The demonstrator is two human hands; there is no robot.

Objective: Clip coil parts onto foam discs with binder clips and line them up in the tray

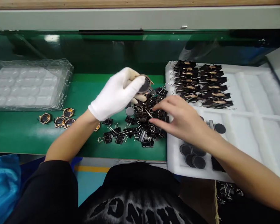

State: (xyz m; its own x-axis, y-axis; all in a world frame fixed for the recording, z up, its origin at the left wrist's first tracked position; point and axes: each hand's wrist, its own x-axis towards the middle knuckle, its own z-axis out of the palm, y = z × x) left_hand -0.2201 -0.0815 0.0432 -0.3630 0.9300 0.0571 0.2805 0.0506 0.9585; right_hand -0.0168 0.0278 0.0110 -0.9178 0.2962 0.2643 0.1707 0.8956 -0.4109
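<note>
My left hand [121, 90], in a white glove, grips a round gold-rimmed piece [147, 84] with a dark disc on its face, raised above the table. Below it lies a heap of black binder clips [142, 135] with wire handles. My bare right hand [177, 116] reaches over the heap's right side, thumb and forefinger apart, with clip handles close to the fingertips. Whether it touches a clip is hard to see. A grey disc [130, 111] rests at the heap's left edge.
Clear plastic trays [30, 84] are stacked at left, with several round gold-rimmed pieces [68, 112] in front. A white foam tray [245, 93] at right holds rows of clipped pieces [189, 79] and loose dark discs [198, 162]. The green table [91, 149] ends near my body.
</note>
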